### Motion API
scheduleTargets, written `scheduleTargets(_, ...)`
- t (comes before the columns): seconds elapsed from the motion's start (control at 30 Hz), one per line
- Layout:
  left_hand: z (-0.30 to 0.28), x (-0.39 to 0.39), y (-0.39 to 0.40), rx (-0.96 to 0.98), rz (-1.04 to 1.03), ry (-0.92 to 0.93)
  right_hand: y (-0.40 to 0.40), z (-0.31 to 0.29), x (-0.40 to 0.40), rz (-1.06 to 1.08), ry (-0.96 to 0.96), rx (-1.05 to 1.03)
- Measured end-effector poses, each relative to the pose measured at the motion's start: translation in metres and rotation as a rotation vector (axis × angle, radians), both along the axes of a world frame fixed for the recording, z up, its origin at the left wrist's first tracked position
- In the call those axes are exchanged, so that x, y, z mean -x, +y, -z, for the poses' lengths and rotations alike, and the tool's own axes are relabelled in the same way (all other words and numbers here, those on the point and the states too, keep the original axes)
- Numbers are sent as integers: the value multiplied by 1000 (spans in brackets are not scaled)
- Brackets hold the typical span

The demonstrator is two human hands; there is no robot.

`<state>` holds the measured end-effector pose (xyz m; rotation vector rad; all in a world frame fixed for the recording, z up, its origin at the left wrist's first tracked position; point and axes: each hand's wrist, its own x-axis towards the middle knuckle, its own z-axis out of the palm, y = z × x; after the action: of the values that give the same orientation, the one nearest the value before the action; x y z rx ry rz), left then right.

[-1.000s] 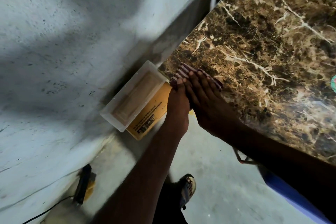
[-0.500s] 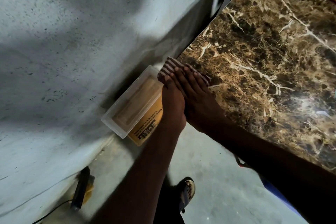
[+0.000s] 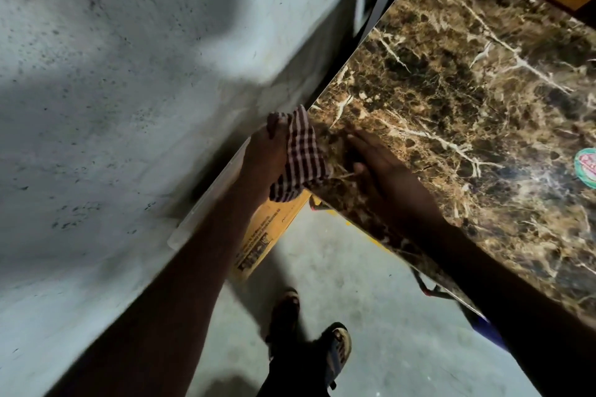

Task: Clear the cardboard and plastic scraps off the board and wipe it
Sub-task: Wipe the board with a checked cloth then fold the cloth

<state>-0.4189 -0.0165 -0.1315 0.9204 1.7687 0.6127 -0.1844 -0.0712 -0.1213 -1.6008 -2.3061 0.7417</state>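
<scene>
The left hand [image 3: 266, 155] grips a checked cloth [image 3: 301, 158] at the near-left corner of the marble board [image 3: 467, 100]. The right hand [image 3: 383, 171] lies flat on the board beside the cloth, fingers straight. A yellow cardboard piece [image 3: 261, 235] is below the corner.

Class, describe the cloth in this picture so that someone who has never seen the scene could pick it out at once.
Start at the large brown marbled board filling the right side and follow its edge down to the corner nearest the grey wall. There the left hand grips a bunched cloth hanging off the board's edge. It is the only fabric, checked dark and white, beside the flat right hand.
</scene>
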Motion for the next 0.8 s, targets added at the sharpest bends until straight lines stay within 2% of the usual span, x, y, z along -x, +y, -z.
scheduleTargets(0.13, -3, -4, 33, -159, 394, 223, -15, 4, -51, 33, -147, -54)
scheduleTargets(0.27, -2, -17, 61, -202, 540, 310, -17, 4, -53, 31, -202, -66)
scheduleTargets(0.8, -1, -53, 107, -185, 491, 254, -16, 4, -56, 16, -228, -2)
